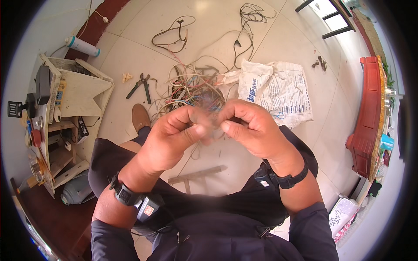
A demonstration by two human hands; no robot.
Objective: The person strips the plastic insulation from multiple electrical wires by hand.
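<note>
My left hand (169, 140) and my right hand (258, 130) are raised in front of me, fingers curled and thumbs facing each other. Motion blurs the fingertips. A thin copper-coloured piece (194, 124) shows between the left thumb and forefinger. Whether anything sits in the right pinch is too blurred to tell. Below and beyond the hands, a tangled heap of electrical wires (186, 86) in several colours lies on the floor, partly covered by them. A white woven sack (277, 88) bearing print lies against the heap's right side.
Dark-handled pliers (142, 87) rest left of the heap. Loose black cables (249, 19) and a looped cord (156, 37) lie farther off on the tiles. A worn wooden cabinet (88, 94) stands at left, red wooden furniture (367, 120) at right. A wooden stool-like frame (196, 174) is between my legs.
</note>
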